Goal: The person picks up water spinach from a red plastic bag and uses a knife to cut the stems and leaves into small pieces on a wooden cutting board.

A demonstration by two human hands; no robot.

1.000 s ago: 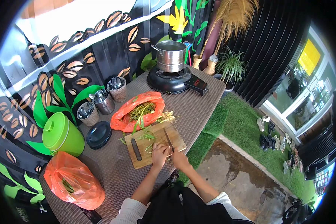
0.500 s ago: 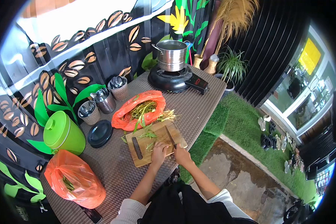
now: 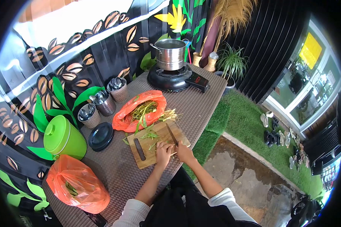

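A wooden cutting board point(image 3: 151, 159) with a slot handle lies near the table's front edge. My right hand point(image 3: 184, 153) is closed around the handle of a knife point(image 3: 171, 132), its dark blade pointing away from me over the board. Beside it, my left hand point(image 3: 163, 153) rests on the board with fingers curled together; what they pinch is mostly hidden, though a thin pale piece shows between the hands. Cut green leaves point(image 3: 150, 134) are scattered on the board. Just behind sits an open orange plastic bag point(image 3: 121, 120) of leafy stems, with pale roots point(image 3: 170, 114) spilling out.
A steel pot point(image 3: 171, 56) stands on a black portable stove point(image 3: 169, 80) at the far end. Cups of cutlery point(image 3: 90, 115), stacked dark plates point(image 3: 101, 137), a green lidded bucket point(image 3: 64, 140), a second orange bag point(image 3: 81, 185) and a phone point(image 3: 96, 219) line the left side.
The view has shifted slightly. Both hands stay close together over the board, the right one a little nearer the left, and the knife keeps about the same direction.
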